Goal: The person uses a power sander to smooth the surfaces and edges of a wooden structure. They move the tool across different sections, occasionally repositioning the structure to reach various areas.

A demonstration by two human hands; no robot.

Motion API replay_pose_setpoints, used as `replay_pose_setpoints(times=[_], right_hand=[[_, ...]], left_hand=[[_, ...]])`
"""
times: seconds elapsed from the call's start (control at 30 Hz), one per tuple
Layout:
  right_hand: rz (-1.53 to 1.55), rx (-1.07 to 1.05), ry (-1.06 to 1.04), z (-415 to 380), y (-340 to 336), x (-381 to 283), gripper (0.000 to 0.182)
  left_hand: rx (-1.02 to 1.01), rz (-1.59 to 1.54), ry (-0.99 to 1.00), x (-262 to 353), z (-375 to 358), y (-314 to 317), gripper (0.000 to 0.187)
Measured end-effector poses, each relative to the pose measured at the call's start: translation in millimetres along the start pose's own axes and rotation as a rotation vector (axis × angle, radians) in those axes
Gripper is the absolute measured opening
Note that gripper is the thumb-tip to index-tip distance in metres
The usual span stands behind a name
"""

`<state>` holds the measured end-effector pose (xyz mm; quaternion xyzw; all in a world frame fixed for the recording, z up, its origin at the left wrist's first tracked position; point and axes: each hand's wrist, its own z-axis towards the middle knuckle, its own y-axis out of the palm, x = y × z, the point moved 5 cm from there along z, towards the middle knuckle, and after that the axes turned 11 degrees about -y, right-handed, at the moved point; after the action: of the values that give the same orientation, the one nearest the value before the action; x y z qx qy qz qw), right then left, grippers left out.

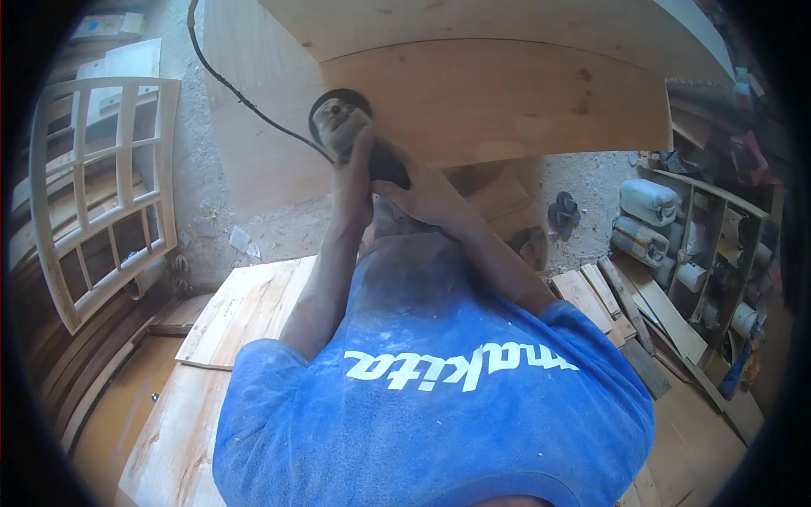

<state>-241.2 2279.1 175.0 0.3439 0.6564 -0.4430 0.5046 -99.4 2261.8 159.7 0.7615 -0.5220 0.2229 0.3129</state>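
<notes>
A corded disc sander [389, 164] with a round black rim and a dusty grey head lies against the wooden panel [507, 110], near its left edge. My left hand [358, 154] is closed around the side of the sander's head. My right hand [407, 196] wraps the dark body at its rear. Both hands' fingers are partly hidden by the tool and by blur. The black power cord [245, 101] runs from the sander up to the top left.
A pale wooden lattice frame [122, 182] leans at the left. Planks [245, 304] lie near my left side, with more scrap boards [650, 296] at the right. Plastic jugs [649, 201] stand by a cluttered wooden rack [718, 198]. Dark footwear-like items [563, 215] rest on the rough floor.
</notes>
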Motion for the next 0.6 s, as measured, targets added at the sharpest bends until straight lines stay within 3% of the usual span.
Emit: replay_pose_setpoints(times=[0.03, 0.17, 0.23, 0.27, 0.37, 0.47, 0.53, 0.6], right_hand=[[0.043, 0.029, 0.054, -7, -11, 2, 0.082], [0.038, 0.124, 0.082, -33, -72, 3, 0.081], [-0.037, 0.150, 0.287, -50, -106, 5, 0.078], [-0.037, 0.157, 0.296, -59, -118, 11, 0.078], [-0.133, 0.285, 0.239, -90, -162, 35, 0.077], [-0.075, 0.320, 0.347, -118, -200, 54, 0.071], [0.132, 0.495, 0.411, -136, -221, 43, 0.066], [0.117, 0.547, 0.440, -157, -237, 57, 0.067]], left_hand=[[-0.050, 0.120, 0.133, 3, -2, 15, 0.064], [-0.113, 0.185, 0.113, -15, 9, 80, 0.060], [-0.096, 0.161, -0.248, -36, 18, 113, 0.053], [-0.102, 0.164, -0.256, -39, 18, 130, 0.053], [-0.203, 0.294, -0.195, -49, 18, 185, 0.051], [-0.307, 0.359, -0.149, -75, 27, 244, 0.051], [-0.442, 0.263, -0.086, -95, 31, 283, 0.051], [-0.478, 0.270, -0.103, -105, 23, 306, 0.050]])
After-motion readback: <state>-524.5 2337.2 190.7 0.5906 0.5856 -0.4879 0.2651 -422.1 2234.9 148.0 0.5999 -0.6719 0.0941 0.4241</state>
